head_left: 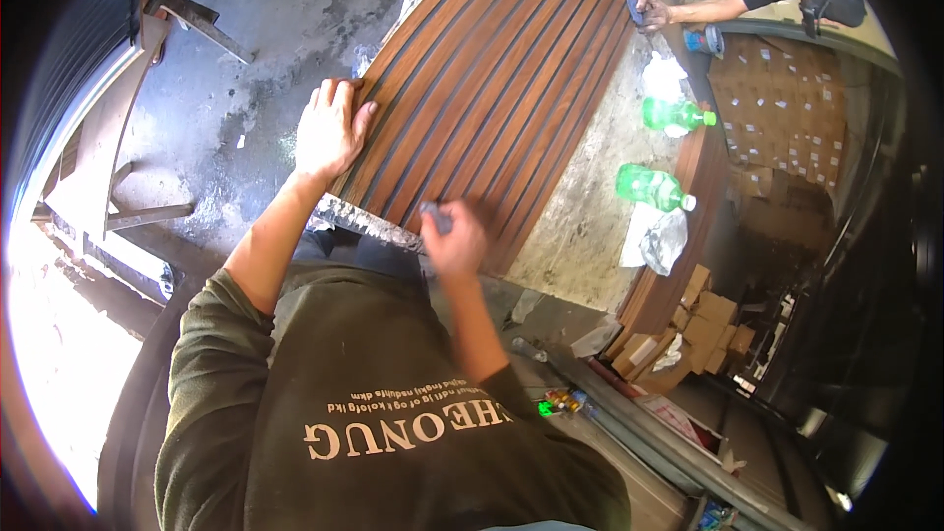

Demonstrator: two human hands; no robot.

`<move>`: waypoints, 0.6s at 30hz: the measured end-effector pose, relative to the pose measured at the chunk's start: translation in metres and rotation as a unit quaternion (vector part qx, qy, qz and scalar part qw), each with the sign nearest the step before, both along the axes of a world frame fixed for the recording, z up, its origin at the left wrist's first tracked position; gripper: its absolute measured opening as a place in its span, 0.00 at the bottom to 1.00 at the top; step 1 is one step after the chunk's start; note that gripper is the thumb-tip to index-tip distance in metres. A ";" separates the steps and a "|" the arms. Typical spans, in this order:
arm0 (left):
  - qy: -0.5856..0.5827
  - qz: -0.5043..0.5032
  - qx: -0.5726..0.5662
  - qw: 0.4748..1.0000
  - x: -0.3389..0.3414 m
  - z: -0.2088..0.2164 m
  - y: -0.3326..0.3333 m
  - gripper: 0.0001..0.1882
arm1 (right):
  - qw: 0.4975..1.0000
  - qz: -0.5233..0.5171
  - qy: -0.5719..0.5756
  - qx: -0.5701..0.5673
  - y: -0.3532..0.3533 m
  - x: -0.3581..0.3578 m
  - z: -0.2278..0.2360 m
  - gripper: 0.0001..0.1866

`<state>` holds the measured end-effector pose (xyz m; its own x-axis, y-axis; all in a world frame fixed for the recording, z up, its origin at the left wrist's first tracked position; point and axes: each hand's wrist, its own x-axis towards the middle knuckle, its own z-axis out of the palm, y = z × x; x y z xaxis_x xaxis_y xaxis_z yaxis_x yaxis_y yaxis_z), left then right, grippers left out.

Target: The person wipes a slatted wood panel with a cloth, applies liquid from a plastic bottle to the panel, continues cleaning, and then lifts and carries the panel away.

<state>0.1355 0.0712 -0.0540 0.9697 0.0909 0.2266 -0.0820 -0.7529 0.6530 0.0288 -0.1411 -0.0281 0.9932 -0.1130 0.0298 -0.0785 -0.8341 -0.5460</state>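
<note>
Right now my left hand [329,128] lies flat & open on the left edge of the slatted wood panel [492,88], pinning it. Right hand [457,241] is clenched on a small grey block [436,217], prob. sanding, pressed on the panel's near end w/ blur around it. Risk: a block corner catches a dark groove & gouges a slat, or the panel shifts if my left lets up.
</note>
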 end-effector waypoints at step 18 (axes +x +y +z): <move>0.010 0.008 0.014 1.000 0.004 -0.002 -0.006 0.18 | 1.000 -0.020 0.008 0.011 -0.007 0.020 -0.006 0.14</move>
